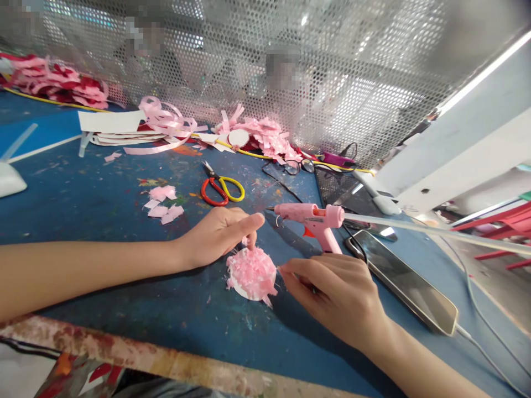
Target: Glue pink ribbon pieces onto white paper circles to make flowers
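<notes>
A round white disc (pixel 239 289) lies on the blue table, its top covered with crumpled pink ribbon pieces (pixel 254 271). At its far edge is my left hand (pixel 222 235), fingers curled and thumb stretched over them; one fingertip touches the pink pieces. What that hand holds, if anything, is hidden. My right hand (pixel 336 293) pinches thumb and forefinger together just beside the disc's right edge, on something too small to name. Behind it stands a pink glue gun (pixel 305 215), a long clear glue stick (pixel 418 228) sticking out of its back.
Red and yellow scissors (pixel 223 190) lie beyond my left hand, near loose pink pieces (pixel 164 204). A phone (pixel 409 282) with a cable lies right. Pink ribbon (pixel 166 119), glasses (pixel 298 167) and a ribbon heap (pixel 265 135) line the perforated metal screen (pixel 232 38).
</notes>
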`<action>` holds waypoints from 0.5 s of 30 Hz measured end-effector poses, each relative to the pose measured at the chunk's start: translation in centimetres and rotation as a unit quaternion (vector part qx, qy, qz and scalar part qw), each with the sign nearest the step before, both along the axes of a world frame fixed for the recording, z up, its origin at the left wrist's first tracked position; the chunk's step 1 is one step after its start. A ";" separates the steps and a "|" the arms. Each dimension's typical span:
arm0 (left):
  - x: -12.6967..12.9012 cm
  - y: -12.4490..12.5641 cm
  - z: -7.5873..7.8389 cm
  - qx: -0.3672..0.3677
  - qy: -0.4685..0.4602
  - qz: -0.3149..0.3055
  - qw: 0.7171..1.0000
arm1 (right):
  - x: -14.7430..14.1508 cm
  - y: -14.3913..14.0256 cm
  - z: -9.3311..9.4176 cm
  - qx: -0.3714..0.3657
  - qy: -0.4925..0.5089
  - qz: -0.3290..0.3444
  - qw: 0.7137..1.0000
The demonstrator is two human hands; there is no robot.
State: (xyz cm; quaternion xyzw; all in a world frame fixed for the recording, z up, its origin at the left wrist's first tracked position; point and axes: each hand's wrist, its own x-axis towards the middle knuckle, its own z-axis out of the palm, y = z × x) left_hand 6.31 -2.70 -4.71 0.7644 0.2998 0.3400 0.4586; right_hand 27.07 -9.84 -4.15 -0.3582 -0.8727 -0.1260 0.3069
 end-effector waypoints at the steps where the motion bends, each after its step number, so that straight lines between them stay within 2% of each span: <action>1: 0.0 0.0 0.0 0.008 0.006 -0.003 1.000 | 0.0 0.0 0.0 -0.001 0.001 0.000 1.000; 8: -0.6 0.8 0.6 0.058 0.029 0.029 0.998 | 0.0 0.2 0.1 -0.002 -0.006 -0.004 1.000; 15: -3.3 4.1 4.0 0.107 0.009 0.146 0.983 | 0.4 0.2 0.1 0.001 -0.009 0.010 1.000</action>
